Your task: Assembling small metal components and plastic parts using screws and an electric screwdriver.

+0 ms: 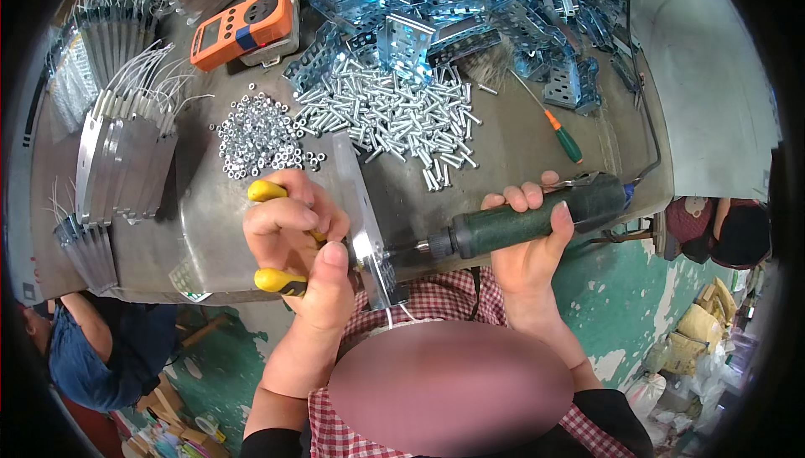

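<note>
My left hand is closed round yellow-handled pliers, whose jaws are mostly hidden by my fingers and the work. A flat silver metal strip with white wires at its near end stands on edge beside my left fingers. Against the strip's near part sits a small slotted bracket. My right hand grips a dark green electric screwdriver, held level with its bit pointing left at the strip and bracket. Whether the bit touches a screw there is too small to tell.
Beyond my hands lie a pile of nuts, a heap of screws and many bluish slotted brackets. Wired metal strips stand at left near an orange meter. A hand screwdriver lies right. Another person sits lower left.
</note>
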